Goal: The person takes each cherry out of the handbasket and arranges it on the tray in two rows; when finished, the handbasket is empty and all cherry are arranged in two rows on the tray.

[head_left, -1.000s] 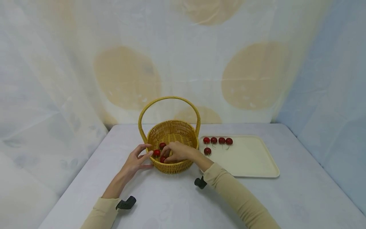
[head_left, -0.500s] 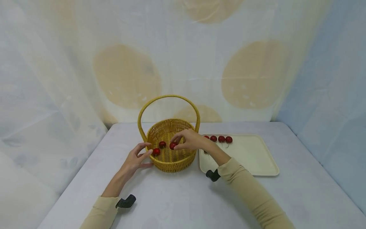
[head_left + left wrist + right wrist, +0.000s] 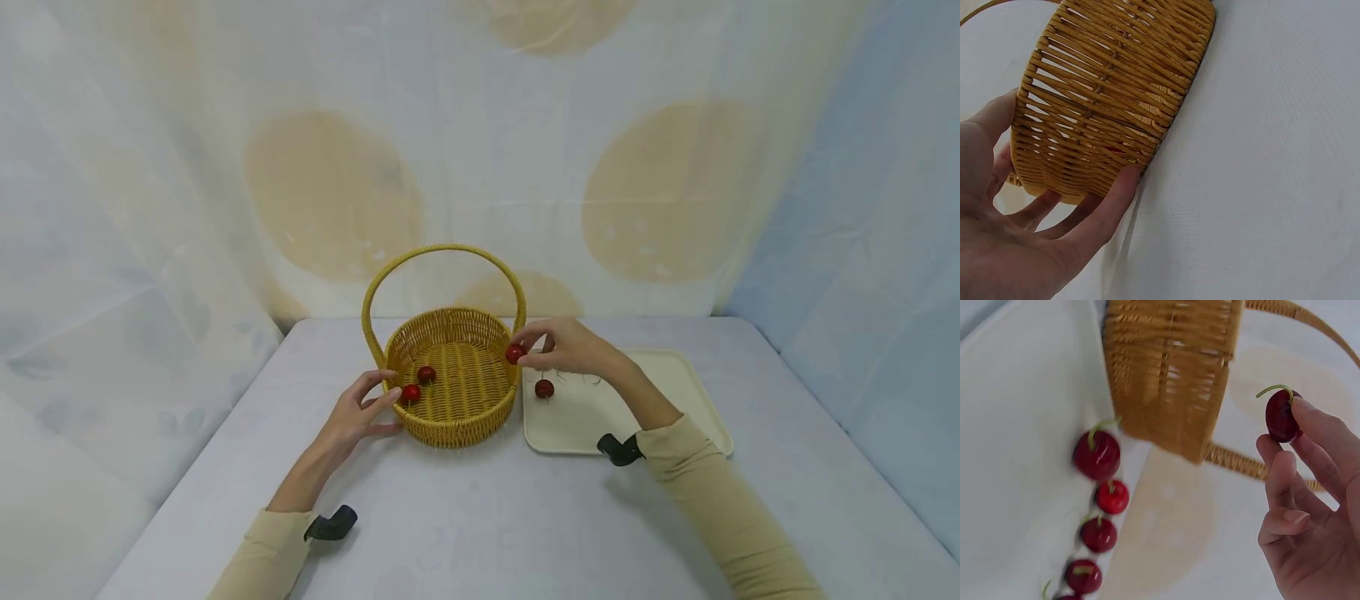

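Observation:
A yellow wicker basket [image 3: 450, 433] with a tall hoop handle stands mid-table, two cherries [image 3: 426, 374] lying at the left of its floor. My left hand [image 3: 358, 417] grips the basket's left side; in the left wrist view its fingers [image 3: 1107, 209] curve against the woven wall. Between thumb and fingertips, my right hand [image 3: 570, 346] pinches a dark red cherry [image 3: 1282, 416] with a green stem, up at the basket's right rim beside the handle. A cream tray [image 3: 570, 437] is below that hand, which hides most of the cherries on it in the head view.
In the right wrist view, several cherries [image 3: 1098, 534] line the tray's edge, with a larger-looking one [image 3: 1097, 455] nearest the basket. The tray sits just right of the basket on a white-covered table [image 3: 465, 525]. Patterned curtains [image 3: 480, 150] hang behind and at both sides.
My right hand has picked a cherry from the basket, lifted it and carried it right to the rim. Two cherries now show inside. My left hand stays at the basket.

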Demonstrator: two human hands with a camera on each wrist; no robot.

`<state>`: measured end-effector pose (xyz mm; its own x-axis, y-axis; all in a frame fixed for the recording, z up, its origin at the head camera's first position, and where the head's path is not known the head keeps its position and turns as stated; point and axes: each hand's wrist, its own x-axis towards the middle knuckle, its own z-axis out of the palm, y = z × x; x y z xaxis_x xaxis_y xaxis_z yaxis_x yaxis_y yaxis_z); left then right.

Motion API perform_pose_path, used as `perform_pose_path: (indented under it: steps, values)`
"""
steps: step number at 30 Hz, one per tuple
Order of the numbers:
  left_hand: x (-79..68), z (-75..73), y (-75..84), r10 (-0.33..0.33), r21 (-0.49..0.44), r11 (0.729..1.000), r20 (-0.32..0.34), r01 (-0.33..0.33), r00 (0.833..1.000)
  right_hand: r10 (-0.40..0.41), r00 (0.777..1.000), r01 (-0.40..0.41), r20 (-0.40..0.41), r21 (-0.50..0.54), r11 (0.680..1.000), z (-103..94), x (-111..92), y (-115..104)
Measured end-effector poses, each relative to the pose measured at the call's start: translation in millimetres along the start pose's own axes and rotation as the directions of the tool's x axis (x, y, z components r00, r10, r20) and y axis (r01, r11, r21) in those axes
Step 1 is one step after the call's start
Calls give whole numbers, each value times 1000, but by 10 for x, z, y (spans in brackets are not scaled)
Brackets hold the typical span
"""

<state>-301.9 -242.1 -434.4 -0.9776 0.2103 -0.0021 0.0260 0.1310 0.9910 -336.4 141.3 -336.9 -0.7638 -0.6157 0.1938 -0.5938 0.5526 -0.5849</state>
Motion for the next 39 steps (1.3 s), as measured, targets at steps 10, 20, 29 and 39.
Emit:
perform_pose_path:
  steps: [10,20,29,39]
  values:
    - [-1,-3,2,9,8,1000,4,-9,1000,105,995,-105,2,-4,995,-94,-374,393]
    - [1,-3,-9,14,12,1000,2,-14,1000,128,991,-126,30,-64,990,87,-431,754]
    - [1,-2,-11,15,7,1000,-2,-15,1000,163,985,-159,56,-58,985,136,-431,807]
    - [10,-5,-18,3,1,1000,-8,-3,1000,217,973,-211,73,-86,974,184,-394,848]
